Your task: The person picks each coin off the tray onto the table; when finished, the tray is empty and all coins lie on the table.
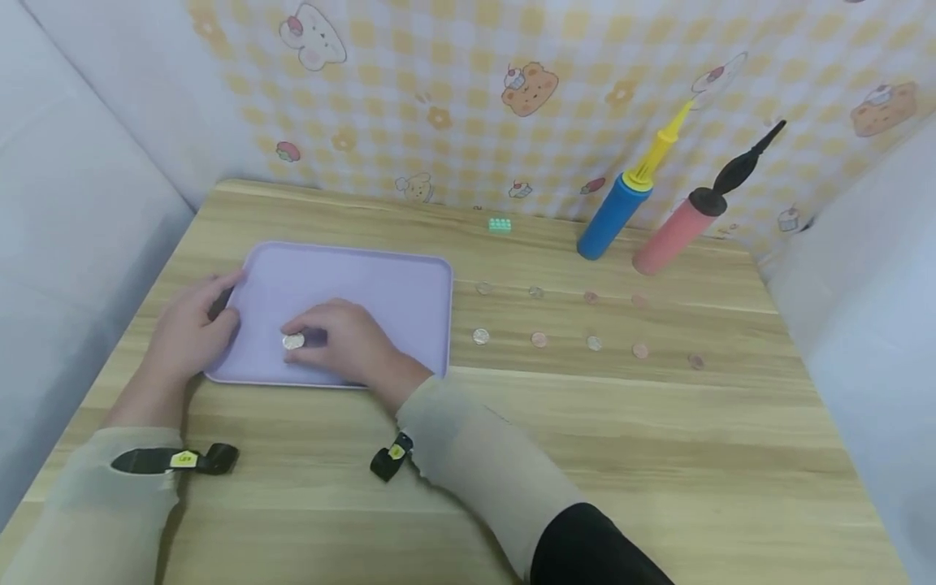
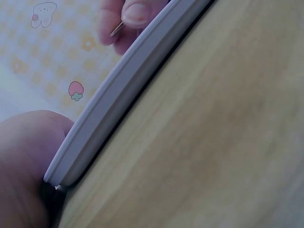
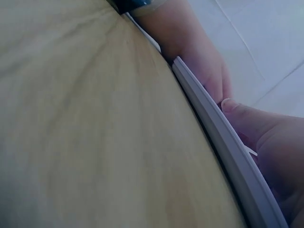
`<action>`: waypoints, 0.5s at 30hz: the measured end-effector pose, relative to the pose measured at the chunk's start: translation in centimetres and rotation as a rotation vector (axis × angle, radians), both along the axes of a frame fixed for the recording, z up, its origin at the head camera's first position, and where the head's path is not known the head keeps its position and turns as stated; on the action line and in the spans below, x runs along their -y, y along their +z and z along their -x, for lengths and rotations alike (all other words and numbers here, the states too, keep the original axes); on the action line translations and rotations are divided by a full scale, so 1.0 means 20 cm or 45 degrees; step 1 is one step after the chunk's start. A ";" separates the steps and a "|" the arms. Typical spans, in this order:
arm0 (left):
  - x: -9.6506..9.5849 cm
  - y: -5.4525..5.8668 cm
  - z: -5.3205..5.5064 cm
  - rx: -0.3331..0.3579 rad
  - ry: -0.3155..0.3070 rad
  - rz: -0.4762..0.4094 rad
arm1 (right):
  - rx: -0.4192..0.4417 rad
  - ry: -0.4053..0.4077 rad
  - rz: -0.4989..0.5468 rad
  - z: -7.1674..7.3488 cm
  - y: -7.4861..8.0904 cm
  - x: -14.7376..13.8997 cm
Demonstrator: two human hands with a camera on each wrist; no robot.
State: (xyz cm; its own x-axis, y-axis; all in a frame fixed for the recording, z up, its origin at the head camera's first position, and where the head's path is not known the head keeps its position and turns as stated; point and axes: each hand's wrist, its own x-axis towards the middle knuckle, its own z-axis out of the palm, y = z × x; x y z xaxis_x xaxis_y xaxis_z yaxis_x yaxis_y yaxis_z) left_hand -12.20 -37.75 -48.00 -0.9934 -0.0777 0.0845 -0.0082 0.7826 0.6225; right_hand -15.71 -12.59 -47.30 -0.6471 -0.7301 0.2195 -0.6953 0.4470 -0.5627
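A silver-coloured coin [image 1: 293,341] is pinched between the thumb and fingertips of my right hand [image 1: 351,341], low over the light purple tray [image 1: 395,301]. The coin [image 2: 117,28] appears edge-on in the left wrist view. At the tray's left end, my left hand [image 1: 193,325] holds the rim, thumb lying over the edge and index finger along the side. Its other fingers are hidden. To the right of the tray, silver and copper coins lie on the table in two rows, among them a silver coin [image 1: 480,335] and a copper coin [image 1: 539,340].
A blue pump [image 1: 613,218] with a yellow nozzle and a pink pump [image 1: 673,236] with a black nozzle stand at the back right. A small mint toy brick [image 1: 500,224] sits near the wooden table's [image 1: 658,455] back edge. A patterned cloth [image 1: 468,106] hangs behind.
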 end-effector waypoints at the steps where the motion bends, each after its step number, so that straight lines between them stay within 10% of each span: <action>1: 0.00 0.00 0.00 -0.006 -0.006 0.000 | 0.005 -0.005 0.003 0.00 0.00 -0.02; 15: 0.00 -0.02 0.00 0.008 -0.018 0.002 | -0.036 -0.020 0.208 0.06 0.01 -0.36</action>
